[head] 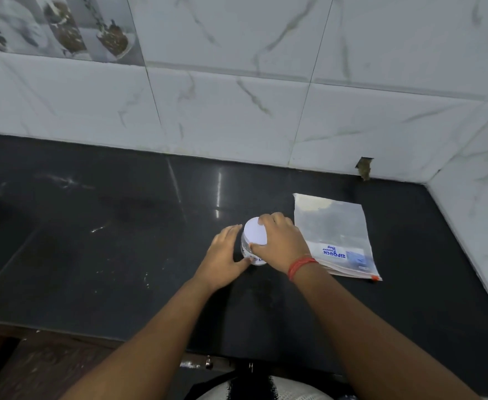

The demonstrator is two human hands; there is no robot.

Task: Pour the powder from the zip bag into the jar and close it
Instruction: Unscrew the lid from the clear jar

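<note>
Head view: both hands (pixel 277 243) clasp the lidded jar (pixel 254 241).

We have the jar (pixel 250 249) standing upright on the counter (pixel 107 255), near its middle, with the lid (pixel 255 231) sitting on top of it. Our left hand (pixel 227 255) lies against the jar's left side, and our right hand (pixel 280 243) reaches over the lid from the right. Just to the right of the jar, the zip bag (pixel 335 235) lies flat on the counter. Behind everything runs the tiled wall (pixel 237 111), which turns a corner at the far right.
</note>
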